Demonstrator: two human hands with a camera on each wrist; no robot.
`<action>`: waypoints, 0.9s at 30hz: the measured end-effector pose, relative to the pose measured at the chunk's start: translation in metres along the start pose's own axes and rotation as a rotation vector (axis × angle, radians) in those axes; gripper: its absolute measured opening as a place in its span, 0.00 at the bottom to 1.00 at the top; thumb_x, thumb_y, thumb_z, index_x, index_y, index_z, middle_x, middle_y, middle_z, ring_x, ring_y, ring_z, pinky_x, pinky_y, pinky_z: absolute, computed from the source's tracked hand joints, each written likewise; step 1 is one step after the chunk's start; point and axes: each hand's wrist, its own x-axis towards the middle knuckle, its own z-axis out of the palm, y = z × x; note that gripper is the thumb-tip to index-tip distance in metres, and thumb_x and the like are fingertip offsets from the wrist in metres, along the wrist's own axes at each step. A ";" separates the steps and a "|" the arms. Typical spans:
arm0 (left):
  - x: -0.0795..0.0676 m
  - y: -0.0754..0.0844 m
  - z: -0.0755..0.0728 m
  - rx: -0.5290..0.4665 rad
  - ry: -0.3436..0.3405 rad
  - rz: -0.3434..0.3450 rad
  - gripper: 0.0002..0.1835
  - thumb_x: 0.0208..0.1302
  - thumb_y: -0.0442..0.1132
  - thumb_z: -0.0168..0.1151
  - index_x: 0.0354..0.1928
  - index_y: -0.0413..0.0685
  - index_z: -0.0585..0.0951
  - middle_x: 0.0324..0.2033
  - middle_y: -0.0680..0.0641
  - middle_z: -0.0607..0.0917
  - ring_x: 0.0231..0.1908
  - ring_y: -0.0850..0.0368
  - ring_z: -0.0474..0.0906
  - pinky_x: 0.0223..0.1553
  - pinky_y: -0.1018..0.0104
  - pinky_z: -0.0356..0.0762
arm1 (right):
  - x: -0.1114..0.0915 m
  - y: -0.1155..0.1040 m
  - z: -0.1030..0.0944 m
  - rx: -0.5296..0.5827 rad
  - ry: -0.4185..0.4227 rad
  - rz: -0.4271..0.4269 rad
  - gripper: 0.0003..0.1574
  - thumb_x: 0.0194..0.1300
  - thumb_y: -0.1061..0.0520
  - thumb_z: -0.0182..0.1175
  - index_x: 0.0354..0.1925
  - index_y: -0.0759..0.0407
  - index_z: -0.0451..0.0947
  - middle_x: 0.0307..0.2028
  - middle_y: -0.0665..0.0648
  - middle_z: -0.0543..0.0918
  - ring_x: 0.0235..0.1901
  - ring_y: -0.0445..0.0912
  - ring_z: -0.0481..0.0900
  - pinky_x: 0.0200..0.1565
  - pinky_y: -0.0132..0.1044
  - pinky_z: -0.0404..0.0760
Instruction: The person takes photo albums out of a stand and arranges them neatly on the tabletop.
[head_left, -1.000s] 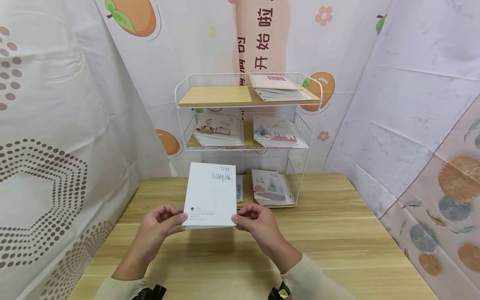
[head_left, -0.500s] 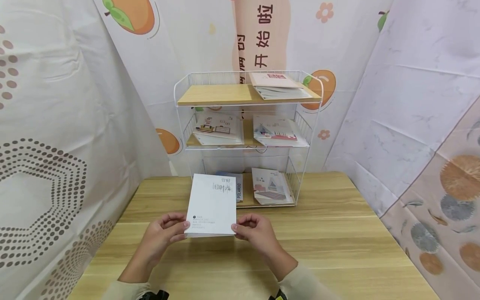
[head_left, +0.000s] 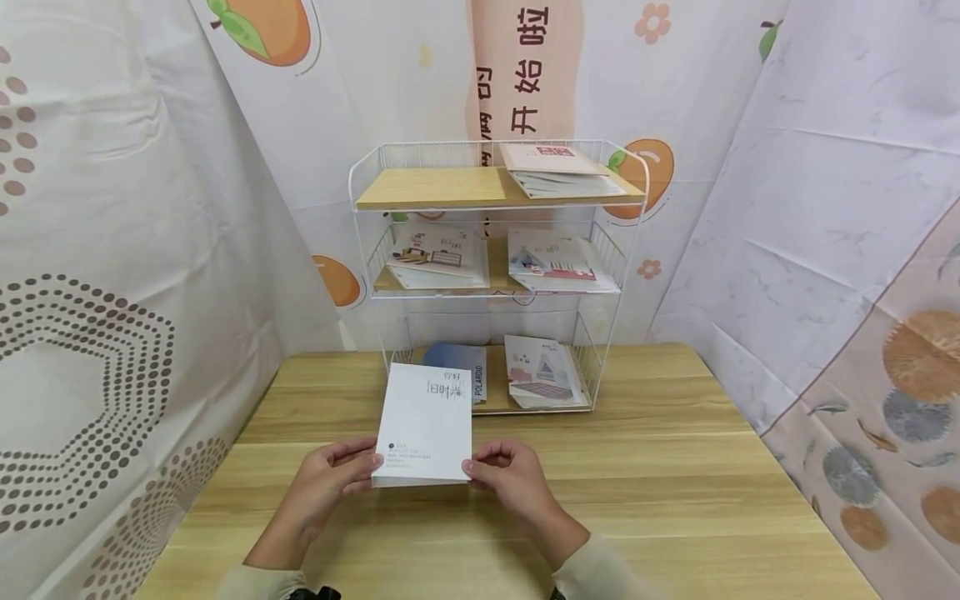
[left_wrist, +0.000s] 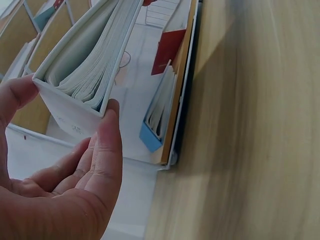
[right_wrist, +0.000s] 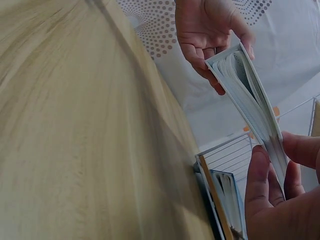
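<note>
A white photo album [head_left: 427, 421] with dark lettering is held above the table in front of the rack, its near edge tilted down. My left hand [head_left: 326, 487] pinches its near left corner, thumb on the cover and fingers beneath. At the near right corner, my right hand [head_left: 517, 492] grips it between thumb and fingers. In the left wrist view the pages [left_wrist: 92, 75] show between the covers, fanned slightly apart. From the right wrist, both hands are seen at opposite ends of the album [right_wrist: 250, 100]. The album's underside is hidden in the head view.
A white wire rack [head_left: 375, 300] with wooden shelves stands at the table's back. Albums lie on its top right [head_left: 558, 158], middle left [head_left: 438, 250], middle right [head_left: 555, 258] and bottom right [head_left: 543, 371]. A blue album marked POLAROID [head_left: 457, 354] sits bottom left, partly covered.
Both hands have drawn the white album down and toward the person, away from the rack, keeping hold of it. More of the blue album behind it now shows.
</note>
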 end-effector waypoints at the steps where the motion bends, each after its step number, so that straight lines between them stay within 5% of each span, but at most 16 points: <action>1: 0.000 -0.001 0.000 0.005 0.000 -0.003 0.31 0.53 0.41 0.72 0.58 0.36 0.74 0.50 0.38 0.79 0.42 0.49 0.82 0.40 0.62 0.83 | 0.001 0.002 0.000 -0.002 -0.002 0.006 0.20 0.53 0.62 0.70 0.40 0.73 0.74 0.35 0.62 0.82 0.33 0.47 0.83 0.43 0.48 0.83; 17: 0.008 -0.018 -0.015 0.051 -0.104 -0.079 0.34 0.55 0.40 0.69 0.60 0.28 0.69 0.48 0.39 0.80 0.40 0.49 0.82 0.41 0.59 0.82 | 0.004 0.024 0.004 -0.051 -0.004 0.015 0.19 0.51 0.62 0.71 0.37 0.72 0.76 0.31 0.60 0.84 0.29 0.45 0.83 0.41 0.49 0.84; 27: 0.011 -0.024 -0.024 0.048 -0.100 -0.119 0.35 0.56 0.40 0.68 0.61 0.28 0.67 0.46 0.42 0.81 0.39 0.52 0.82 0.41 0.62 0.82 | 0.007 0.034 0.011 0.021 -0.010 0.079 0.19 0.51 0.63 0.71 0.38 0.72 0.76 0.30 0.58 0.84 0.30 0.48 0.84 0.41 0.51 0.83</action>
